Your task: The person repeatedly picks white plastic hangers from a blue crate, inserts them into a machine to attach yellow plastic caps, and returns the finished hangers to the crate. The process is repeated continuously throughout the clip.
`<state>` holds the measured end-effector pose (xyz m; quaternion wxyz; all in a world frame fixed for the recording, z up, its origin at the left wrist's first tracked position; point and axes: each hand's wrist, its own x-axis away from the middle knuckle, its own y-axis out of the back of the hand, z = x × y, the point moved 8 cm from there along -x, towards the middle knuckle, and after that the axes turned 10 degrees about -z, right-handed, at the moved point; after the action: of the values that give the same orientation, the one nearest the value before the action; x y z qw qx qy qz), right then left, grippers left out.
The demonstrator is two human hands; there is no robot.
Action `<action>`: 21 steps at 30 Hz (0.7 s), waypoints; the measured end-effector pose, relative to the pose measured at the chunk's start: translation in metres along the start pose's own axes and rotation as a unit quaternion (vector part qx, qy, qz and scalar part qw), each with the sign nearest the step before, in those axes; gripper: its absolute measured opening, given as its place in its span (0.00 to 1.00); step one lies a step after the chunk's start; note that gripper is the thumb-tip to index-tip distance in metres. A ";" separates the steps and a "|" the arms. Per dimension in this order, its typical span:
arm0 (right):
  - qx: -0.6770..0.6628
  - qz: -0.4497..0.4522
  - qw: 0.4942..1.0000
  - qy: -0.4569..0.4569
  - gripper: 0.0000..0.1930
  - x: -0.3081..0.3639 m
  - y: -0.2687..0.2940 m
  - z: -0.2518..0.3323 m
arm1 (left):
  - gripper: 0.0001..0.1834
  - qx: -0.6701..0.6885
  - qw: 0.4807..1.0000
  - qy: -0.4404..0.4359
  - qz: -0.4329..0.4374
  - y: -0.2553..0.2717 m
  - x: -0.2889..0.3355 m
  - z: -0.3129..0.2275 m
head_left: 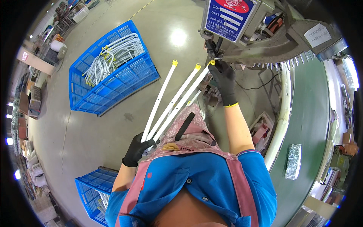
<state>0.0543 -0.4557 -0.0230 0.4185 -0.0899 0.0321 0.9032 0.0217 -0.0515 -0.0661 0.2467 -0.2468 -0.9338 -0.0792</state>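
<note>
My left hand (pixel 138 150), in a black glove, is closed around the lower ends of several white tubes (pixel 162 102). They fan out up and to the right, each with a yellow piece at its far end. My right hand (pixel 224 81), also in a black glove, is at the far end of the rightmost tube (pixel 188 95). Its fingers are closed by the yellow tip (pixel 212 62), right under the working head (pixel 213 49) of a grey machine. Whether that tip touches the machine cannot be made out. Small dark holes show along the tubes.
A blue crate (pixel 109 89) full of white tubes with yellow ends stands on the floor at the left. Another blue crate (pixel 89 185) sits at the lower left. The machine's arm (pixel 264 53) fills the upper right. A green bench (pixel 312 113) with a clear plastic packet (pixel 293 161) runs along the right.
</note>
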 end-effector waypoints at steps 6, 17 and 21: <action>0.093 -0.001 0.990 0.104 0.15 -0.006 -0.002 0.006 | 0.19 0.004 1.000 -0.007 0.010 0.000 -0.002 -0.003; 0.131 0.143 0.981 -0.032 0.09 -0.028 -0.031 -0.041 | 0.19 -0.013 1.000 0.003 -0.007 0.014 0.014 -0.029; 0.140 0.136 0.975 0.108 0.11 -0.021 -0.040 -0.022 | 0.20 -0.032 0.999 -0.007 -0.001 0.013 0.012 -0.028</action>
<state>0.1010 -0.4490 -0.0402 0.2944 -0.1223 0.2152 0.9231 0.0310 -0.0432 -0.0357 0.2324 -0.2541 -0.9326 -0.1077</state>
